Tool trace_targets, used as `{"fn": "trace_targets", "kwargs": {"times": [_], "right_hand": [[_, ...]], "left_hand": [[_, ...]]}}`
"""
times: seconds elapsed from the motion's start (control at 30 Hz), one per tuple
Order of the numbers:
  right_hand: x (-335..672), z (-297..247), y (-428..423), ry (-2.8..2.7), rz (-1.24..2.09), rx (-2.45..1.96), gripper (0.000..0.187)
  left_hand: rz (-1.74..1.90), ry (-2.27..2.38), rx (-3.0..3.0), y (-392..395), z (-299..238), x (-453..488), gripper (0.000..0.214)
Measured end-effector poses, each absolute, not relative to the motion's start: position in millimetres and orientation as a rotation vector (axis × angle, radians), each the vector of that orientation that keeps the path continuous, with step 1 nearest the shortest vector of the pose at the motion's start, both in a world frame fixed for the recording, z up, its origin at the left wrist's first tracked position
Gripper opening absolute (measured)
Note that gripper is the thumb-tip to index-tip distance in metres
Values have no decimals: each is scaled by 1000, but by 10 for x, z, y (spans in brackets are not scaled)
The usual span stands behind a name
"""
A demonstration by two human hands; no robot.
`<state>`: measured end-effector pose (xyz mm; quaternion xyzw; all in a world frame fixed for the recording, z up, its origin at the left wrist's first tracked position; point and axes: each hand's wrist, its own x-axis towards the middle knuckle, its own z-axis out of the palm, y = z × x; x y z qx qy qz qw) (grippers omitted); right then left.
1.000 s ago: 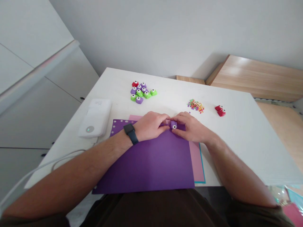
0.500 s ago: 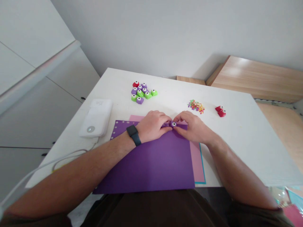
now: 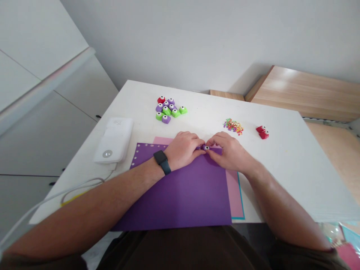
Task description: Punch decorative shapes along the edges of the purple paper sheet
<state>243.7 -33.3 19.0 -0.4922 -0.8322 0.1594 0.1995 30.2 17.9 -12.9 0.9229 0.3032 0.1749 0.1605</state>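
Evidently, left hand: fingers pinch purple sheet at far edge, likely steadying it.
Right hand: fingers grip purple craft punch there, seemingly aligning it.

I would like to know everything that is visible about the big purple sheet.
The purple sheet looks like thin card, plain and rectangular, lying nearly flat on the white table, over a pink sheet. Small pale shapes, seemingly punched holes, line its far left corner. At its far edge, the left hand touches it and the right hand holds a small purple punch. The left forearm hides part of it.
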Motion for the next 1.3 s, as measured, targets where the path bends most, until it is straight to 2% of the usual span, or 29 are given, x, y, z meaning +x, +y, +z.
{"fn": "trace_targets", "kwargs": {"times": [0.4, 0.63, 1.3], "right_hand": [[2355, 84, -308, -2284, 341, -1474, 10], [2344, 100, -278, -2235, 448, -1546, 10], [2241, 121, -277, -2216, 416, -1636, 6]], "left_hand": [[484, 868, 2656, 184, -128, 312, 26], [473, 871, 2655, 177, -131, 309, 25], [424, 886, 2717, 167, -88, 322, 22]]}}
